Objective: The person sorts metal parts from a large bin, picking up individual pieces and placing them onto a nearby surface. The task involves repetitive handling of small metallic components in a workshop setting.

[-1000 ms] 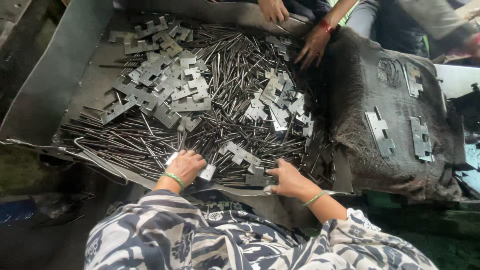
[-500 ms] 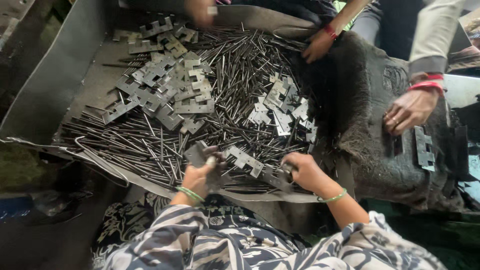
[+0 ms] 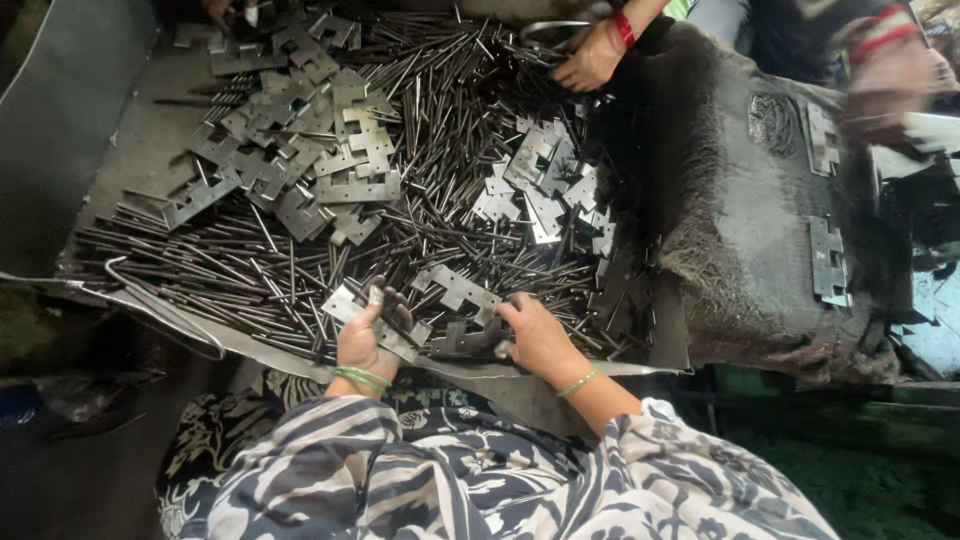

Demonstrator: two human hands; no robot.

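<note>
A big heap of thin steel pins [image 3: 300, 265] and notched flat hinge plates [image 3: 345, 160] fills a grey metal tray [image 3: 130, 130]. My left hand [image 3: 368, 335] grips one flat hinge plate [image 3: 345, 305] at the tray's near edge. My right hand [image 3: 535, 335] rests on a darker hinge plate [image 3: 460, 340] beside it, fingers curled over its end. A lighter plate [image 3: 455, 288] lies just beyond both hands. Both wrists wear green bangles.
Another person's hand [image 3: 590, 55] with a red bangle works at the far side of the pile. A further hand [image 3: 885, 75] moves, blurred, at the upper right. A dark cloth-covered block [image 3: 740, 210] with several hinge plates on it lies to the right.
My hands have moved forward from the tray's near edge into the pile and taken hold of hinge plates. The person's hand at the right has lifted off the dark block.
</note>
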